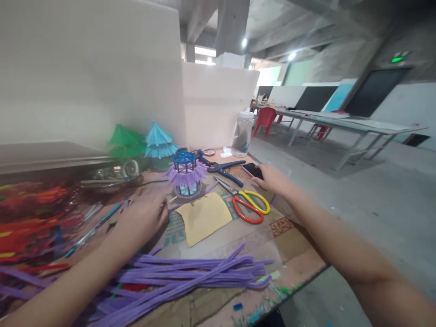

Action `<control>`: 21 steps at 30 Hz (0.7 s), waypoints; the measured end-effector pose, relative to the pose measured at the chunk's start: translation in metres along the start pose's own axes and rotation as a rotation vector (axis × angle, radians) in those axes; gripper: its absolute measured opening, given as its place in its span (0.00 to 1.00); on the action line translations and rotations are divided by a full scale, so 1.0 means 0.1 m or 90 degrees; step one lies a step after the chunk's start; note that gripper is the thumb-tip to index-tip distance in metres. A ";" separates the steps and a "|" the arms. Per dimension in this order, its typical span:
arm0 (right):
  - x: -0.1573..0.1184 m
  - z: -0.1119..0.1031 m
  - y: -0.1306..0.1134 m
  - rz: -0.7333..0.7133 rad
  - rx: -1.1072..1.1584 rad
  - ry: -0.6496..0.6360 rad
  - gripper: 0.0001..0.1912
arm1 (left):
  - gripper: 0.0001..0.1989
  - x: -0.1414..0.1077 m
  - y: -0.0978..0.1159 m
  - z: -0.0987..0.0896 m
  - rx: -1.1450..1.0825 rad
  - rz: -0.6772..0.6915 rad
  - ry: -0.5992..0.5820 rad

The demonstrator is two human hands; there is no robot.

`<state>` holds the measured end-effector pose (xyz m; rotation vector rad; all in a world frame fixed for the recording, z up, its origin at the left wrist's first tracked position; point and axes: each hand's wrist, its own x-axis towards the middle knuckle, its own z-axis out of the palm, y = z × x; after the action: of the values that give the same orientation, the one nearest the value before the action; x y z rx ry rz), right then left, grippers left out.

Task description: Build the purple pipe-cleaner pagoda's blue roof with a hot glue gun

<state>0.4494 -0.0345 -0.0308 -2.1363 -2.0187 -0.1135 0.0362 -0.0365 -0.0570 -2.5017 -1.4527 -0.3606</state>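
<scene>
My right hand (274,180) is at the right edge of the table, its thumb and fingers closed on the near end of a dark smartphone (251,170). My left hand (145,217) is curled just above the cardboard; a short pale tip shows by its fingers, too small to name. Beyond it stands a small model pavilion (186,175) with a blue top, dark posts and a purple fringe. A yellow paper sheet (205,218) lies between the hands. Scissors (250,206) with one red and one yellow handle, blades open, rest beside dark-handled pliers (226,170).
Purple pipe cleaners (190,274) spread along the front. Red and orange ones (30,218) pile up at left. Green (126,141) and light blue (159,141) tiered models stand behind a metal tray (109,175). A clear bottle (243,134) stands at the back corner.
</scene>
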 end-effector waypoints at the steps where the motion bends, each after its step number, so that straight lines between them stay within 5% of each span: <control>1: 0.04 0.03 0.08 0.020 0.002 -0.003 0.30 | 0.17 0.00 0.01 0.06 0.028 0.017 -0.002; 7: 0.15 0.13 0.29 0.070 0.032 -0.032 0.35 | 0.16 0.01 -0.06 0.25 0.036 0.063 -0.030; 12: 0.11 -0.04 0.27 0.038 0.050 -0.060 0.35 | 0.15 0.01 -0.09 0.26 0.026 0.069 -0.032; 21: -0.26 -0.02 -0.42 -0.108 0.024 -0.049 0.34 | 0.17 0.01 -0.08 0.24 -0.023 0.046 -0.039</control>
<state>0.4065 -0.0585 -0.0302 -1.9732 -2.2256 -0.0194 0.0321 -0.0245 -0.0790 -2.6080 -1.3851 -0.3021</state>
